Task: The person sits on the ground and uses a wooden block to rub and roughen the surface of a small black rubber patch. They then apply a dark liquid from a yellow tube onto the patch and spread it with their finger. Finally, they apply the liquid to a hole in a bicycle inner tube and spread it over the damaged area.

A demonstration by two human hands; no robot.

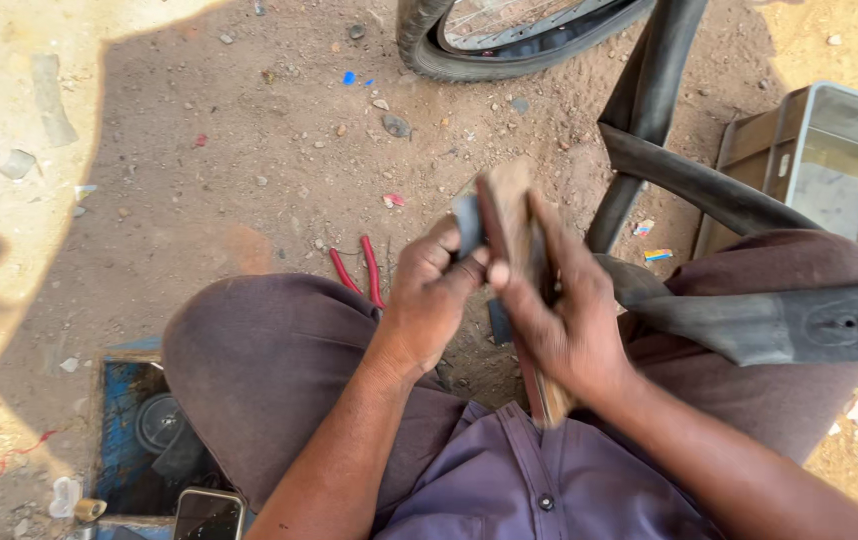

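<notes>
My right hand grips a narrow wooden block that stands upright between my knees. My left hand pinches a small dark piece of rubber against the block's upper left side. A black inner tube lies draped over my right thigh, its valve hole showing, and loops away toward the wheel. Both hands are blurred with motion.
A bicycle wheel with tyre lies on the dirt ahead. Red-handled pliers lie by my left knee. A grey plastic crate stands at the right. A blue toolbox and a phone sit at the lower left.
</notes>
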